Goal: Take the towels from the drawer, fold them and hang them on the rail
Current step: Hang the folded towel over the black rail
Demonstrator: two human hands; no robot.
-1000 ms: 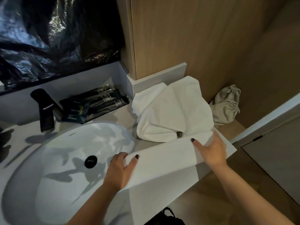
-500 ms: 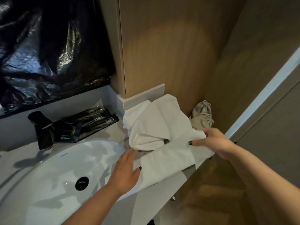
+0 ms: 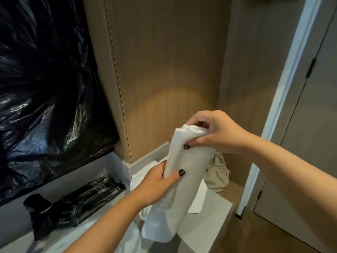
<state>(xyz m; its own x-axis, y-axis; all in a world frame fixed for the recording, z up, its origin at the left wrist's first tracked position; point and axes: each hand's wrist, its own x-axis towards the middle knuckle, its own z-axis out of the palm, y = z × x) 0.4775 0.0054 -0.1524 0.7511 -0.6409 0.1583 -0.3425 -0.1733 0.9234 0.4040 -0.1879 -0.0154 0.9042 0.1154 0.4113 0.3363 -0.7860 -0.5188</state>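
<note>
A folded white towel (image 3: 184,181) hangs upright in the air above the counter, held by both hands. My right hand (image 3: 213,132) grips its bunched top end, thumb in front. My left hand (image 3: 156,181) grips its left edge about halfway down, thumb across the front. Behind and below it a second white towel (image 3: 140,177) lies crumpled on the counter, mostly hidden. No rail or drawer is in view.
The white counter (image 3: 213,212) ends at the right. A beige cloth bag (image 3: 218,176) sits in the wooden corner. Black toiletry tubes (image 3: 98,194) and a black faucet (image 3: 37,207) stand at the left under black plastic sheeting (image 3: 45,88). A door frame (image 3: 284,99) rises at right.
The towel lay flat across the counter edge under both hands; now both hands have lifted it upright into the air. The view has swung up, away from the sink.
</note>
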